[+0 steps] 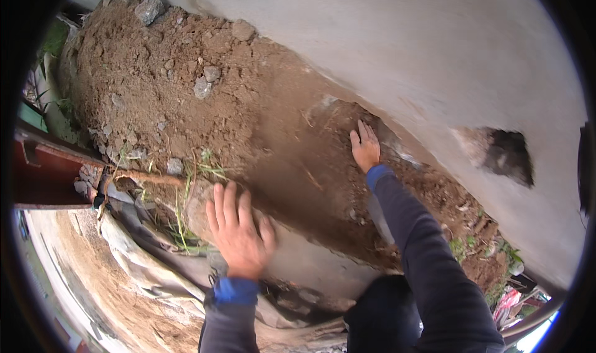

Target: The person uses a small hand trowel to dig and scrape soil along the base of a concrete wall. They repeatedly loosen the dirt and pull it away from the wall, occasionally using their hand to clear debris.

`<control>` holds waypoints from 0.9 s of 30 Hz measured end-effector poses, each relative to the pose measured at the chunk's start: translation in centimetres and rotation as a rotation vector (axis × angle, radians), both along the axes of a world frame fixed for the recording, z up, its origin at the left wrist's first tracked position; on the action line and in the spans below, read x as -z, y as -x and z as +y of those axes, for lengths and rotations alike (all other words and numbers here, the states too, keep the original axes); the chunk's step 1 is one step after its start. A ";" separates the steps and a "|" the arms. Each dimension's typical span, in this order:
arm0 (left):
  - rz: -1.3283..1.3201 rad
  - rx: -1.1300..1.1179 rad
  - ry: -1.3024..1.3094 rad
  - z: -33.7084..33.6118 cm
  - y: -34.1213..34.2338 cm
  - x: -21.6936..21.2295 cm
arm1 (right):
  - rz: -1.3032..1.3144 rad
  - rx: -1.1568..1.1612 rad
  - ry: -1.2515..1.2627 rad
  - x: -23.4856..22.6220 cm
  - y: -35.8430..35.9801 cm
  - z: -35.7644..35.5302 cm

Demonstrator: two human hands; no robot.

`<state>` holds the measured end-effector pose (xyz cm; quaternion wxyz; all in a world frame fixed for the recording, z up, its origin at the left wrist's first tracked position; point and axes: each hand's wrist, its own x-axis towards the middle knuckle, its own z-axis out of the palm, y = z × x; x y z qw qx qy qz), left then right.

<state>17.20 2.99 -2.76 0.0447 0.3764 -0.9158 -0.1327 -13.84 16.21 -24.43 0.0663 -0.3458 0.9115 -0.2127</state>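
My left hand [241,232] lies flat with its fingers stretched out on a low grey concrete ledge [323,252], next to some green weeds. Beyond it, my right hand [366,149] reaches into the brown soil [279,98] near the foot of a pale plastered wall [434,49]. Its fingers are extended and it holds nothing; whether the palm presses on the soil I cannot tell. Between the two hands the earth dips into a darker, blurred hollow [292,179]. Both forearms are in dark sleeves with blue cuffs.
Grey stones [202,87] lie on the soil at left, with a larger rock [149,9] at the far end. A reddish metal channel [53,176] juts in at the left. Crumpled pale sheeting [133,247] lies below the ledge. The wall has a dark hole [510,155] at right.
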 end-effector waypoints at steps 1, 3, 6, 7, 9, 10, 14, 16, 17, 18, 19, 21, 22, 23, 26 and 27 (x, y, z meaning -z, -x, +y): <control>-0.009 0.003 -0.012 -0.1 0.0 0.2 | 0.060 0.043 -0.113 2.0 -0.2 -0.7; -0.045 0.010 0.021 0.0 0.0 0.5 | -0.134 0.014 0.001 4.3 -1.1 -1.5; -0.075 0.010 0.017 0.2 0.1 0.5 | -0.119 -0.067 0.144 4.0 -4.5 -1.6; -0.072 0.012 0.015 0.1 0.1 0.3 | -0.203 -0.032 0.119 3.3 -5.9 -1.8; -0.068 0.014 0.014 0.0 0.3 0.2 | -0.240 -0.060 0.232 1.6 -8.5 -1.8; -0.072 0.012 0.010 0.0 0.3 0.1 | -0.310 -0.089 0.202 0.7 -9.5 -1.8; -0.012 0.041 0.045 -0.2 0.4 0.1 | -0.763 -0.186 -0.068 -1.6 -10.7 -0.4; 0.005 0.037 0.053 -0.2 0.3 0.0 | -1.067 -0.229 -0.078 -2.0 -9.5 1.8; 0.016 0.015 0.038 -0.2 0.2 -0.1 | -1.143 -0.355 0.054 -2.1 -8.7 3.0; 0.025 0.004 0.043 -0.2 0.2 -0.1 | -1.196 -0.518 0.172 -2.5 -7.6 4.5; 0.022 -0.019 0.052 -0.1 0.1 -0.1 | -1.084 -0.716 0.314 -3.0 -6.7 5.6; 0.064 -0.028 0.024 0.1 0.0 0.1 | -1.032 -0.789 0.361 -5.4 -5.8 7.1; 0.075 -0.042 0.013 0.2 0.0 0.2 | -1.091 -0.707 0.267 -7.6 -5.6 6.8; 0.088 -0.053 0.003 0.4 -0.1 0.3 | -1.091 -0.690 0.350 -10.4 -5.9 5.7; 0.141 -0.067 0.023 0.4 0.0 0.3 | -2.222 0.363 0.155 -20.8 -6.9 -6.1; 0.153 -0.062 0.018 0.4 0.1 0.3 | -2.106 0.423 0.261 -24.5 -7.9 -11.4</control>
